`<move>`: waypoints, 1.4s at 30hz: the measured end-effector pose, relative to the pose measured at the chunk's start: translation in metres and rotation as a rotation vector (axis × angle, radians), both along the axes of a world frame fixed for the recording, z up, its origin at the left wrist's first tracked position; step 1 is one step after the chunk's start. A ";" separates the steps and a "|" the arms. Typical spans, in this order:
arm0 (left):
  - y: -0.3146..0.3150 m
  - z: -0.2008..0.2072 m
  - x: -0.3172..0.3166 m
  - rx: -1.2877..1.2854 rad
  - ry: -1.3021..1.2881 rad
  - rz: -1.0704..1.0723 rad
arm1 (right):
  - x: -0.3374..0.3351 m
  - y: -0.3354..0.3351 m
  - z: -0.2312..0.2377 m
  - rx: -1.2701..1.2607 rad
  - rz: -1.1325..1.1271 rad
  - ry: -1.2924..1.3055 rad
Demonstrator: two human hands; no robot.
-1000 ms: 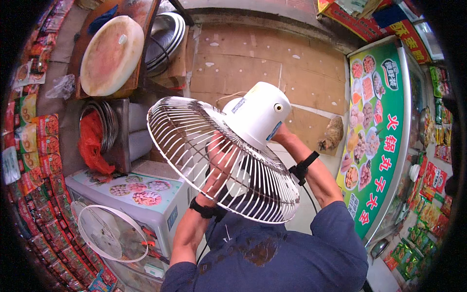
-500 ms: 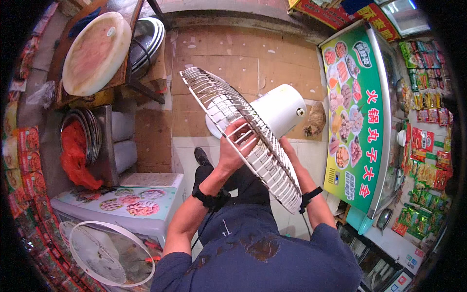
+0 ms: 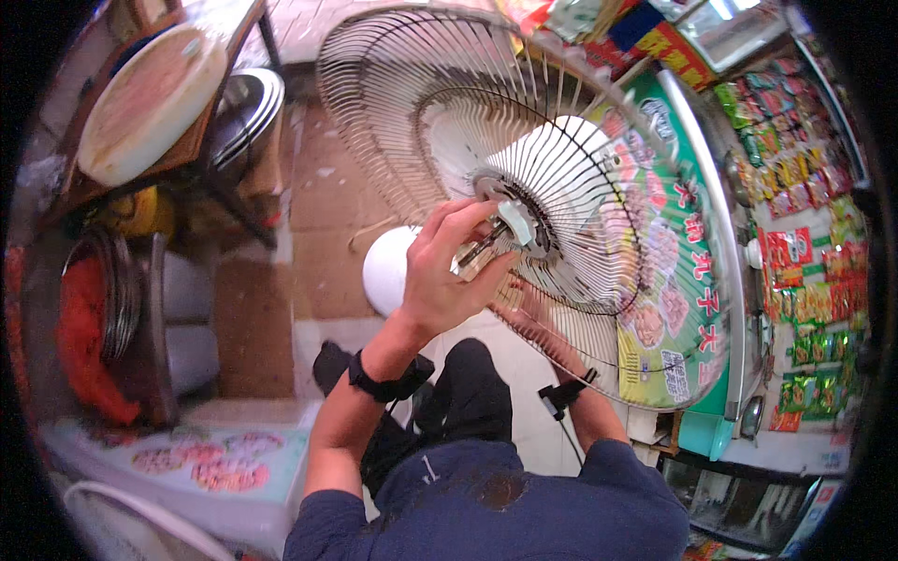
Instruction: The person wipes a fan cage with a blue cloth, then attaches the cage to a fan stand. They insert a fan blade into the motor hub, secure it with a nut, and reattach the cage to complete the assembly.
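The left hand (image 3: 454, 266) curls around the shaft (image 3: 481, 249) of the fan guard (image 3: 552, 201), right hand (image 3: 531, 323) behind it, both grips unclear; guard seems stiff, best held by rim (image 3: 320, 70).

Right hand (image 3: 529, 320) partly hidden behind wire fan guard (image 3: 582, 222), motor housing (image 3: 559, 150) partly obscured likewise, near-left white ring (image 3: 154, 510) blurred, cut off

I see the fan (image 3: 547, 210) on cam, tilted, face twd me. Round wire grille (image 3: 412, 103), pale bars w/ dark patches, spans far ctr to right. Wht motor housing (image 3: 564, 150) shows thru bars behind. Metal shaft (image 3: 484, 248) juts from ctr, twd near left. Wht rounded part (image 3: 383, 271) sits left, partly hidden.
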State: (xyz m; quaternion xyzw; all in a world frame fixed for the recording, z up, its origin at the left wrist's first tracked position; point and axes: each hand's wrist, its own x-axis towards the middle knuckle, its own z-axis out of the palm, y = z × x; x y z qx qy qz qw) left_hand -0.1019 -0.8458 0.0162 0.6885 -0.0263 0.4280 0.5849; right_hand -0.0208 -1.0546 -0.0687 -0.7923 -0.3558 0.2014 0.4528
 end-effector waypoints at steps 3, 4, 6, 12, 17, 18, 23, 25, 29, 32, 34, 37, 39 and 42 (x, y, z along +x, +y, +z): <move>0.010 -0.009 0.010 0.137 -0.117 -0.024 | 0.016 0.030 -0.043 0.091 -0.045 0.056; 0.013 -0.012 0.014 0.182 -0.144 -0.011 | 0.020 0.035 -0.053 0.110 -0.050 0.071; 0.020 -0.016 0.022 0.270 -0.220 0.001 | 0.027 0.039 -0.067 0.110 -0.051 0.120; 0.031 -0.019 0.038 0.463 -0.430 0.037 | 0.014 0.016 -0.080 -0.137 0.031 0.474; 0.031 -0.010 0.039 0.628 -0.449 0.116 | 0.000 0.013 -0.088 0.066 -0.072 0.235; 0.032 -0.009 0.039 0.643 -0.464 0.098 | -0.002 0.015 -0.089 0.196 -0.119 0.081; 0.035 -0.022 0.042 0.568 -0.488 0.104 | -0.008 0.027 -0.086 0.557 -0.234 -0.396; 0.033 -0.031 0.047 0.526 -0.482 0.100 | -0.012 0.029 -0.084 0.551 -0.242 -0.372; 0.026 -0.038 0.049 0.385 -0.394 0.046 | -0.024 0.035 -0.083 0.591 -0.222 -0.179; 0.023 -0.030 0.042 0.380 -0.400 0.018 | -0.025 0.037 -0.086 0.635 -0.204 -0.115; 0.021 -0.023 0.034 0.430 -0.367 0.047 | -0.018 0.036 -0.087 0.601 -0.228 -0.179; 0.020 -0.010 0.025 0.532 -0.385 0.147 | -0.011 0.031 -0.090 0.563 -0.180 -0.278; 0.019 -0.003 0.021 0.609 -0.413 0.195 | -0.011 0.029 -0.094 0.579 -0.157 -0.262; 0.016 0.007 0.017 0.719 -0.412 0.277 | -0.012 0.031 -0.098 0.617 -0.162 -0.171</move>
